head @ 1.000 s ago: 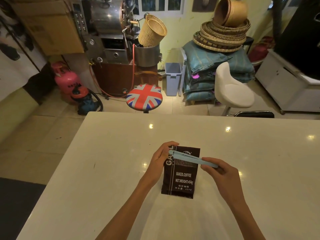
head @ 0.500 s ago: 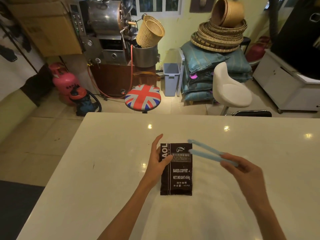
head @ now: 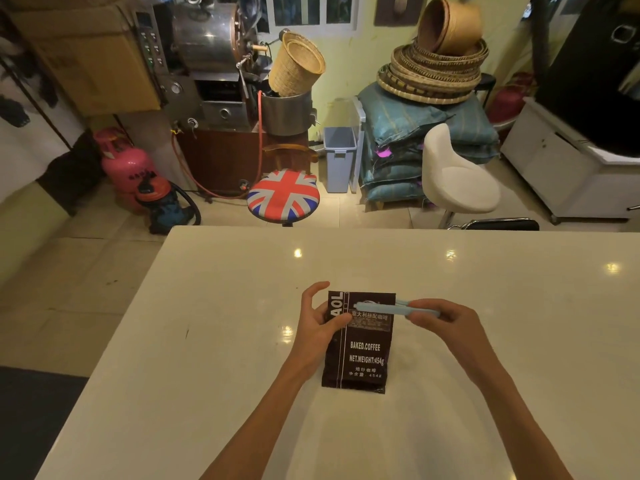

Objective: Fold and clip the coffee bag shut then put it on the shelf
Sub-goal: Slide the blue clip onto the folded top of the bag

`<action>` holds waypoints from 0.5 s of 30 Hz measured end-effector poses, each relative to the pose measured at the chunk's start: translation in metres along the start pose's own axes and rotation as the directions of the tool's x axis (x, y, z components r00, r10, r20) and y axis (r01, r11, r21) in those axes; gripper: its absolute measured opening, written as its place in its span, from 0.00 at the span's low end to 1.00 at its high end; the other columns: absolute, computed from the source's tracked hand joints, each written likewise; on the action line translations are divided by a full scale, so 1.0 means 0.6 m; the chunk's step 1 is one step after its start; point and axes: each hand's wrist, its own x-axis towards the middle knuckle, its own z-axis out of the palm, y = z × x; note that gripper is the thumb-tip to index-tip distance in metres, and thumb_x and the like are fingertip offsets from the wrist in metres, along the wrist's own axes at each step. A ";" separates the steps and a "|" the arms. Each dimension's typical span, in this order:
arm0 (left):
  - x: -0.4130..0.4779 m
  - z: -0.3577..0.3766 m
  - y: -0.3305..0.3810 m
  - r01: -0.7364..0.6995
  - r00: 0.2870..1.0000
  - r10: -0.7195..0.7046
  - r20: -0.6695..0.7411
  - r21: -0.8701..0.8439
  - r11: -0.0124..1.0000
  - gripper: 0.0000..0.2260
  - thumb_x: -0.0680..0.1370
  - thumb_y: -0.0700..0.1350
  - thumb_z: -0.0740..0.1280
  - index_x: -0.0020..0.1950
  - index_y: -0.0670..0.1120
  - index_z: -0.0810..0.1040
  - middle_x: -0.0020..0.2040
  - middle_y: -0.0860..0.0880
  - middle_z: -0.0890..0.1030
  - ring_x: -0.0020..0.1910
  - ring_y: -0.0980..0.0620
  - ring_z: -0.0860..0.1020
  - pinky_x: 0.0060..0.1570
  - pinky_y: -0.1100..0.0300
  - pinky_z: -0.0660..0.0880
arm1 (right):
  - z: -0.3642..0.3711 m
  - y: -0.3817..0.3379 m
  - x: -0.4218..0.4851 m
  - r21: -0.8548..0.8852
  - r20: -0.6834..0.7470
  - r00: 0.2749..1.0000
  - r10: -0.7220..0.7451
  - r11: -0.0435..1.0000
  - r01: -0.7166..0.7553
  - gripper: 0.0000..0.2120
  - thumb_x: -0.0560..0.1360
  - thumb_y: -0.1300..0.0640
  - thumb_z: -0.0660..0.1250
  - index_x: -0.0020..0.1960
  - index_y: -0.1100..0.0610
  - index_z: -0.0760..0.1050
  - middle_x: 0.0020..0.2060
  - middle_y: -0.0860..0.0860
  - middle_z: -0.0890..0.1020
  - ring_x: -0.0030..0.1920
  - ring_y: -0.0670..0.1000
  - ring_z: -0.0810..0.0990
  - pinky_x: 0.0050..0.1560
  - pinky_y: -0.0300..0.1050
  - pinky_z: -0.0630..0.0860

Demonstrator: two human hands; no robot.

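The coffee bag (head: 358, 344) lies flat near the middle of the desk (head: 485, 341), closer to the near edge. The light blue clip (head: 391, 308) sits across its folded top, pinched in the right hand (head: 446, 323). Left hand (head: 320, 323) grips the bag's left edge, thumb on front. If that thumb slips, I'd guess the fold springs open and the clip bites crooked.

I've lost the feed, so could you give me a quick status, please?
Left hand steadies coffee bag. Right hand holds blue clip across its top. Nothing in the way.
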 end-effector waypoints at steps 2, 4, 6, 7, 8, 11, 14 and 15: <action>0.000 0.002 -0.003 0.013 1.000 -0.013 -0.006 -0.001 1.000 0.27 0.75 0.33 0.70 0.67 0.53 0.63 0.57 0.39 0.82 0.50 0.41 0.84 0.45 0.49 0.83 | 0.013 -0.004 0.002 0.013 0.023 1.000 -0.003 1.000 0.002 0.07 0.70 0.62 0.75 0.47 0.55 0.86 0.44 0.51 0.88 0.45 0.51 0.86 0.44 0.41 0.82; 0.003 0.005 -0.006 0.021 1.000 -0.021 -0.004 0.009 1.000 0.28 0.75 0.33 0.70 0.67 0.53 0.62 0.57 0.39 0.81 0.52 0.40 0.84 0.47 0.48 0.83 | 0.021 -0.009 0.005 0.030 0.025 1.000 -0.008 1.000 0.007 0.06 0.71 0.63 0.75 0.47 0.56 0.85 0.43 0.51 0.87 0.44 0.51 0.85 0.39 0.39 0.82; 0.006 0.007 -0.006 0.030 1.000 -0.030 0.002 0.019 0.999 0.29 0.75 0.34 0.70 0.67 0.55 0.60 0.58 0.40 0.81 0.52 0.40 0.84 0.48 0.48 0.83 | 0.025 -0.012 0.007 0.015 0.025 0.999 -0.027 1.000 0.026 0.06 0.71 0.62 0.75 0.47 0.55 0.84 0.44 0.50 0.86 0.42 0.49 0.83 0.36 0.38 0.80; 0.007 0.008 -0.006 0.035 0.999 -0.035 0.005 0.021 0.999 0.30 0.75 0.34 0.70 0.68 0.55 0.60 0.58 0.40 0.81 0.52 0.41 0.84 0.48 0.48 0.83 | 0.028 -0.013 0.008 0.004 0.028 0.999 -0.036 0.999 0.036 0.07 0.71 0.61 0.75 0.48 0.54 0.83 0.44 0.50 0.86 0.40 0.46 0.83 0.35 0.38 0.79; 0.008 0.008 -0.006 0.038 0.999 -0.039 0.010 0.023 0.999 0.31 0.75 0.34 0.71 0.68 0.56 0.60 0.58 0.41 0.81 0.52 0.42 0.84 0.47 0.49 0.83 | 0.031 -0.014 0.008 -0.005 0.032 0.999 -0.037 0.999 0.037 0.08 0.71 0.60 0.75 0.49 0.53 0.81 0.45 0.49 0.86 0.39 0.44 0.82 0.34 0.37 0.78; 0.012 0.011 -0.007 0.043 0.999 -0.044 0.020 0.041 0.998 0.31 0.75 0.35 0.70 0.70 0.57 0.60 0.59 0.41 0.79 0.51 0.43 0.84 0.47 0.50 0.83 | 0.044 -0.017 0.009 -0.018 0.053 0.998 -0.017 1.000 0.018 0.13 0.72 0.59 0.75 0.54 0.53 0.78 0.44 0.49 0.85 0.38 0.38 0.83 0.32 0.32 0.76; 0.016 0.013 -0.008 0.043 0.999 -0.044 0.013 0.050 0.998 0.32 0.76 0.35 0.70 0.71 0.58 0.61 0.59 0.41 0.77 0.53 0.43 0.84 0.47 0.50 0.83 | 0.054 -0.014 0.011 0.010 0.060 0.998 -0.010 1.000 0.009 0.16 0.72 0.58 0.75 0.57 0.52 0.76 0.47 0.52 0.85 0.42 0.42 0.85 0.34 0.33 0.78; 0.016 0.013 -0.008 0.039 0.999 -0.040 0.008 0.055 0.998 0.32 0.76 0.35 0.70 0.71 0.59 0.61 0.60 0.42 0.77 0.53 0.43 0.83 0.47 0.51 0.83 | 0.055 -0.011 0.012 0.014 0.055 0.998 -0.004 1.000 0.003 0.16 0.71 0.57 0.75 0.57 0.51 0.76 0.48 0.52 0.85 0.44 0.46 0.85 0.36 0.35 0.80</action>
